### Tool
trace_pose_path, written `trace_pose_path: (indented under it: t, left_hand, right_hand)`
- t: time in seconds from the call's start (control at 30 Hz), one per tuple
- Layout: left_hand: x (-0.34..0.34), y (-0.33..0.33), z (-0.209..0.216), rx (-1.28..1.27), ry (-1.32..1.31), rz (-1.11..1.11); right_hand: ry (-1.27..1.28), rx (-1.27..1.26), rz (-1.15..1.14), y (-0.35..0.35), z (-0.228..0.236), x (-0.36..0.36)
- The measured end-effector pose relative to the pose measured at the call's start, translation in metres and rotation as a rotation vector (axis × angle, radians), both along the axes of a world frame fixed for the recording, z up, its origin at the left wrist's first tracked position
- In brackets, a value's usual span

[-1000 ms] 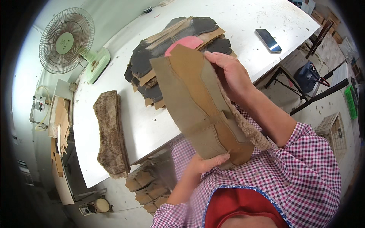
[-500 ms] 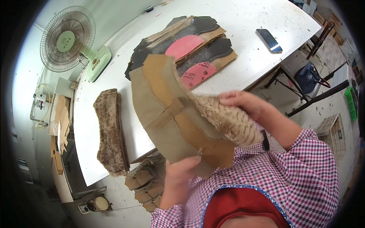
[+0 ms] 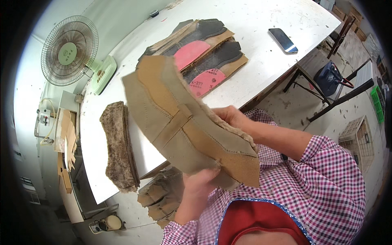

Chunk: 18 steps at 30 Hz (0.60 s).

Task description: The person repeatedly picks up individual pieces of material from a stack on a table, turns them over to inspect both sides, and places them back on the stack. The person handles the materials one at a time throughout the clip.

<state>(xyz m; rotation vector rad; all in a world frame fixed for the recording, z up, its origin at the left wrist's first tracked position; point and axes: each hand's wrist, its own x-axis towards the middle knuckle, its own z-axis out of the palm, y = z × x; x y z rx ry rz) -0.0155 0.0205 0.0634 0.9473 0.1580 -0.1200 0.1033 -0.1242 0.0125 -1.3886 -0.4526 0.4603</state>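
A stitched boot upper (image 3: 192,122), beige with a brown middle band and a cross strap, is held tilted above the table's near edge. Its fleece lining (image 3: 228,123) shows only as a thin fringe along the right edge. My left hand (image 3: 199,183) is closed on the lower edge, thumb on the outer face. At the right edge, my right hand (image 3: 232,116) grips the fleece side, its fingertips partly hidden behind the piece. A stack of brown fleece pieces (image 3: 117,147) lies to the left. Beyond the upper sits a pile of dark grey and tan pieces (image 3: 212,30) with pink patches (image 3: 192,54).
On the white table (image 3: 249,24) lie a phone (image 3: 282,41) at the right and a green fan (image 3: 69,53) at the left. Below the near edge hang more brown pieces (image 3: 159,198). A chair with a dark bag (image 3: 328,78) and a crate (image 3: 356,139) stand right.
The fleece flap that my right hand held out to the right has folded back behind the upper. My right hand has moved left, closer to the piece's edge.
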Motion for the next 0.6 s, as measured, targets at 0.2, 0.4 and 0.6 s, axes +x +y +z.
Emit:
trace_pose_path:
  t: [0.2,0.4,0.6]
  left_hand:
    - [0.009,0.011,-0.007,-0.053,-0.006,0.108]
    - [0.009,0.021,0.005,-0.004,-0.010,0.190]
    - [0.010,0.021,0.002,0.050,-0.099,0.158]
  right_hand:
    - [-0.037,-0.156,-0.103,-0.001,-0.031,0.024]
    - [-0.594,-0.227,-0.498,-0.043,0.044,0.019]
    - [-1.129,-0.389,-0.418,-0.031,0.071,-0.038]
